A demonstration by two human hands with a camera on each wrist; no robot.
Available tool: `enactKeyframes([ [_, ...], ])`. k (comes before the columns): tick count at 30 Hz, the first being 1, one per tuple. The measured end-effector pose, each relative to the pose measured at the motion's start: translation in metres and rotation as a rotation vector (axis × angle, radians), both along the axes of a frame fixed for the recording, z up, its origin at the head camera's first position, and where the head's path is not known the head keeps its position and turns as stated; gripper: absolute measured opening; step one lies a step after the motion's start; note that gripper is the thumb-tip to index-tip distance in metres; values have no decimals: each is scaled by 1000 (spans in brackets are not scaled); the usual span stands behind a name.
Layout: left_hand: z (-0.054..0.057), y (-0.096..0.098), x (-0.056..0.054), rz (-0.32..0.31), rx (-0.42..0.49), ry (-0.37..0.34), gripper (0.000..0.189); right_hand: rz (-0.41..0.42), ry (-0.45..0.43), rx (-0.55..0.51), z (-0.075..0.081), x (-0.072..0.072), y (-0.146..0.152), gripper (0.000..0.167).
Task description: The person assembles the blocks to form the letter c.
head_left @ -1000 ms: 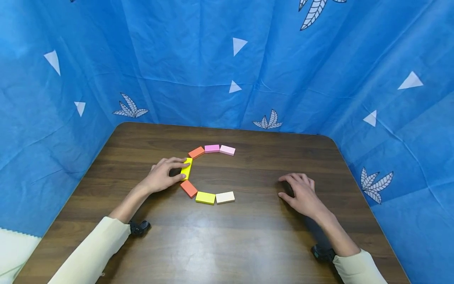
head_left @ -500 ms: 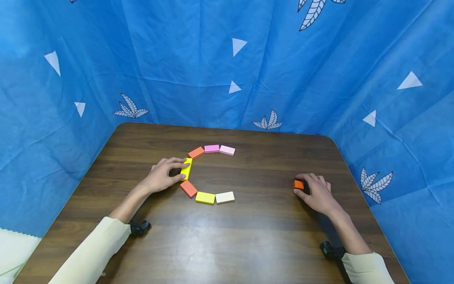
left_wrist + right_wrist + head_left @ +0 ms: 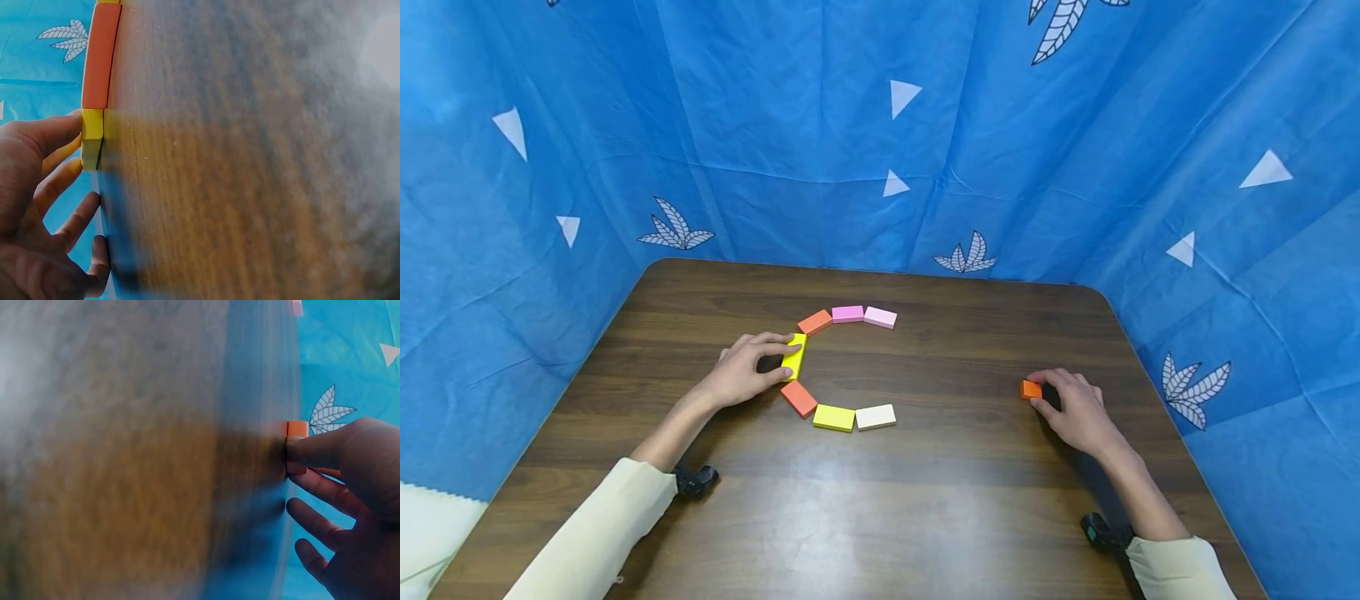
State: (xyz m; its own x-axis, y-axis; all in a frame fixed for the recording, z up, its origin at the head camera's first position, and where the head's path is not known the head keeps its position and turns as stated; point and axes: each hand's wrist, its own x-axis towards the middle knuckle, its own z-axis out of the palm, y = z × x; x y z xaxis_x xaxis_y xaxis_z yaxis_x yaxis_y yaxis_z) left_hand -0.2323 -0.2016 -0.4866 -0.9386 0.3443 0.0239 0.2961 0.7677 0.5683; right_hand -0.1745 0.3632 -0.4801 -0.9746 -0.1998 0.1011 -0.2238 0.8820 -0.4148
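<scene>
On the brown table, my left hand [image 3: 748,367] pinches a yellow block [image 3: 794,357] lying flat at the left of a curved row. Thumb and forefingers are at its ends; in the left wrist view the thumb lies against the yellow block [image 3: 92,128]. My right hand [image 3: 1075,408] has thumb and index finger on the sides of a small orange block [image 3: 1031,390], well to the right. In the right wrist view the thumb covers part of the orange block [image 3: 298,429]; the other fingers are spread.
An orange block [image 3: 816,322], a magenta block [image 3: 847,314] and a pale pink block [image 3: 880,317] curve along the far side. A red-orange block [image 3: 799,399], a yellow-green block [image 3: 834,418] and a cream block [image 3: 876,417] curve nearer. Blue curtain [image 3: 820,125] surrounds the table [image 3: 940,500].
My right hand has moved right, and the small orange block now shows at its fingertips. Over the last half second its thumb shifted slightly right along the block. The left hand stays still.
</scene>
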Motion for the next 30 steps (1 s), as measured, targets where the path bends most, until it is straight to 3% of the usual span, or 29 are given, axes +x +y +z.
enactKeyframes([
  [10, -1, 0, 0, -8, 1, 1, 49, 44, 45, -8, 1, 0, -7, 34],
  [30, 0, 0, 0, -12, 7, 6, 48, 202, 0, -56, -1, -5, -34, 38],
])
